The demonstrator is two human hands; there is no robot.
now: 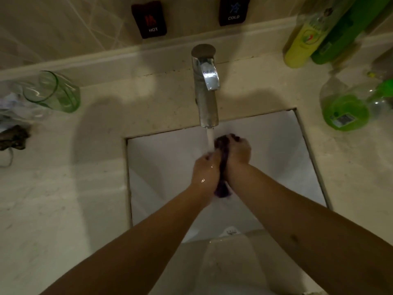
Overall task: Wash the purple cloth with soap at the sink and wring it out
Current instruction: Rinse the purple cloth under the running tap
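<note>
**Purple cloth under the tap, rinse or rub in hand, wringing not yet shown**

Green glass [53, 91] lies tipped on its side on the worktop [63, 188] at the far left, with some crumpled clear wrapping just beside it; neither belongs to the wash. Moving right, the chrome tap [207, 88] is running, its stream falling into the white sink [161, 167]. Below the spout both hands hold the purple cloth [222, 167] bunched between them: the left hand [205, 170] curls round its near side, wet and glistening, and the right hand [237, 152] grips the far side, fingers folded over the top of the bundle. A dark tail of cloth hangs out below the wrists. The water lands just at the left hand's fingers, touching the cloth's edge.

No lather can be made out, so whether soap is already on the cloth cannot be told. Judging from the running water and the pressed grip, the washing is under way; the final wring and shutting off the tap seem left to do. Farther right stand a yellow bottle [302, 43] and green bottles [344, 111], possibly the soap.
</note>
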